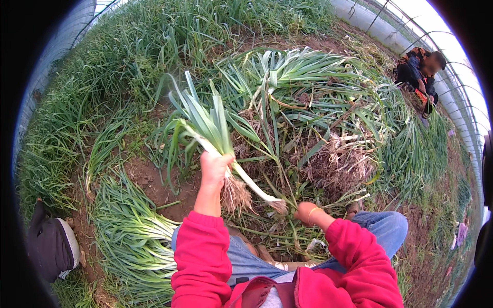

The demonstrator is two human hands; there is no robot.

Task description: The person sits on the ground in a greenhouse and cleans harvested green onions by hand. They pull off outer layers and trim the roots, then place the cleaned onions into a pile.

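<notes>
My left hand point(217, 169) grips a few leeks point(215, 129) by their pale shafts, leaves fanning up and away from me. Root tufts point(235, 194) hang below that fist, and one white shaft point(254, 184) slants down right to a root end near my other hand. My right hand point(308, 213) is closed around the lower end of a thin green leaf stalk point(284, 175), which runs up and leftward; its fingertips are partly hidden. Stripped leaves and stems point(269, 233) litter the ground between my legs.
Beyond my hands lies a heap of leeks point(304, 71) with tangled roots point(339, 165). Paler, root-trimmed-looking leeks point(134, 235) are laid at my left. Tall green growth point(173, 34) stands behind. One person point(418, 73) crouches far right; another point(50, 246) is at far left.
</notes>
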